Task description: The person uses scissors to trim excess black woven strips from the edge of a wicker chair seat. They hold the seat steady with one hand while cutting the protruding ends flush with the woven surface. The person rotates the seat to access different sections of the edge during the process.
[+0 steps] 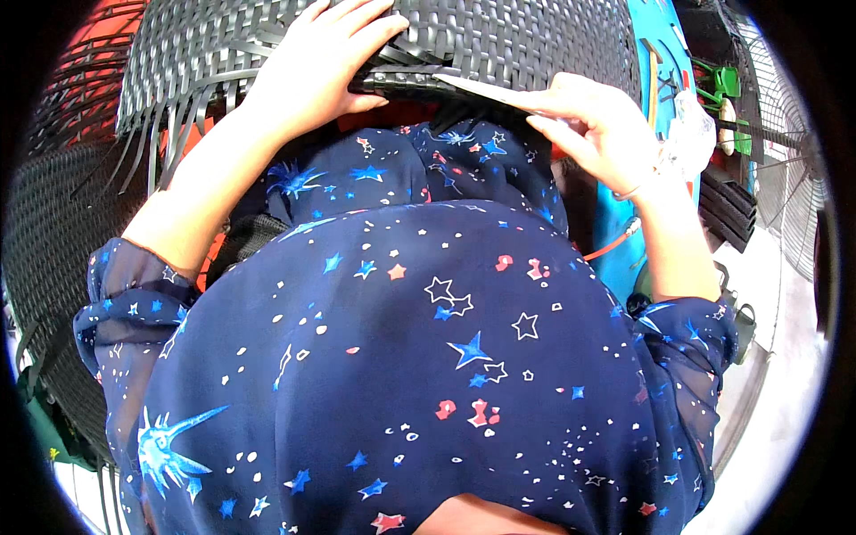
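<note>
Across the top lies a black woven strip panel, with loose strip ends hanging from its left edge. My left hand rests on the weave beside the panel's near rim, fingers stretched out and thumb apart, holding nothing that shows. In my right hand, closed with thumb and fingers together, is a long pointed metal blade; its handle is hidden in the palm, so I cannot tell the exact tool. The blade's tip points left, touching or just over the dark rim, close to my left thumb.
A blue surface with several strips and small tools runs along the right. Beyond it are green-handled tools, a bundle of black strips and a fan guard. More dark woven pieces stand at the left.
</note>
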Demonstrator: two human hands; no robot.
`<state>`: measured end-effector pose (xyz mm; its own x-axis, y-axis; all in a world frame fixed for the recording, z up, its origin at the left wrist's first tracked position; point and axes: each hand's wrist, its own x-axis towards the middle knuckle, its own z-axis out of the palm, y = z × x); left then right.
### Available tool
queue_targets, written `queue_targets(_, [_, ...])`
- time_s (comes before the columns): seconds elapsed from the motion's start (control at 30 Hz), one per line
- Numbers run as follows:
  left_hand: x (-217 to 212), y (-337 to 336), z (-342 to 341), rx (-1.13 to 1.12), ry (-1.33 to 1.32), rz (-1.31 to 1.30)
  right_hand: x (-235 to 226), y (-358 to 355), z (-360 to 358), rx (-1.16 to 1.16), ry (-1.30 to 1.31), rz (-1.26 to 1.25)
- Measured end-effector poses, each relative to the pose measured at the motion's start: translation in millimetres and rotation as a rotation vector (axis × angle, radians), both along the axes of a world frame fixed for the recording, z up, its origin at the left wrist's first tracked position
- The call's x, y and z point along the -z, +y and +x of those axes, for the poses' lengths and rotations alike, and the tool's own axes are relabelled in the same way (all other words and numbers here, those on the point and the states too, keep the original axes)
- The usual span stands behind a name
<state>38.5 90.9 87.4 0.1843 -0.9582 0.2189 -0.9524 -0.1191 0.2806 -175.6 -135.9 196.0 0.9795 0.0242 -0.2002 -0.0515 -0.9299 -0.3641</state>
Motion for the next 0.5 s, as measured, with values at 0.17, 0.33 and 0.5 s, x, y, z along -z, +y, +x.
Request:
queue_targets(0.17, [-2.5, -2.5, 0.9, 0.004, 0.0, 0.015, 67.2, 17.2, -41.3, 0.242, -0.193, 0.162])
queue_targets(0.33, [-4.2, -3.9, 2.1, 0.007, -0.015, 0.006, 80.5, 29.7, -42.9, 0.172, -0.429, 0.108])
queue_targets(0.5, [22.9, -6.4, 4.9, -0.026, -0.068, -0.119, 114.1, 36.8, -36.0, 0.06, -0.421, 0.051])
